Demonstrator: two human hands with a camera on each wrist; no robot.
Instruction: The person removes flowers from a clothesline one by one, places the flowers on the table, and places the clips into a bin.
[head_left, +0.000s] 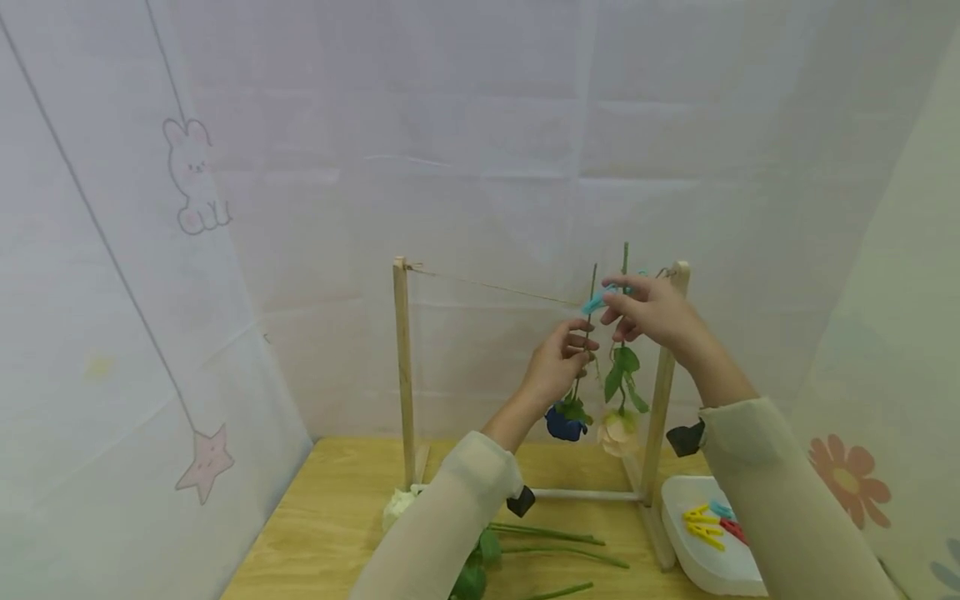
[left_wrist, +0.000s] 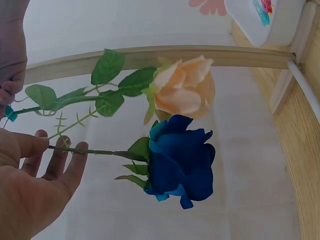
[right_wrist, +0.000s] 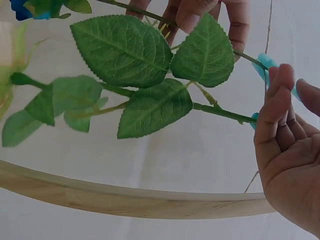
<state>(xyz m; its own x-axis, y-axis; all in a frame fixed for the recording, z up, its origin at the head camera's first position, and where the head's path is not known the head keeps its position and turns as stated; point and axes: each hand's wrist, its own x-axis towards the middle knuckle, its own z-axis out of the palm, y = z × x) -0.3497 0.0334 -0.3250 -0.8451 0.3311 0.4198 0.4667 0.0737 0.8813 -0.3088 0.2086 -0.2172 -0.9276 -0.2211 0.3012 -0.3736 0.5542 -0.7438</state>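
Observation:
My left hand [head_left: 558, 362] pinches the thin stem of a blue rose [left_wrist: 182, 157], which hangs bloom down. A light-blue clothespin [head_left: 596, 301] sits on the string at the upper part of this stem. The thumb and fingers of my right hand [head_left: 648, 312] are at the clothespin's handle end and pinch it, partly hiding it. Just to the right, a peach rose [left_wrist: 185, 87] also hangs bloom down, its leafy stem held by a second light-blue clothespin [right_wrist: 255, 120], mostly behind the right hand.
The string [head_left: 495, 287] runs between two posts of a wooden frame [head_left: 405, 375] on the table [head_left: 322, 500]. Green stems and a white flower [head_left: 397, 507] lie in front, partly behind the left sleeve. At right, a white tub [head_left: 678, 533] holds yellow, red and blue clothespins [head_left: 703, 529].

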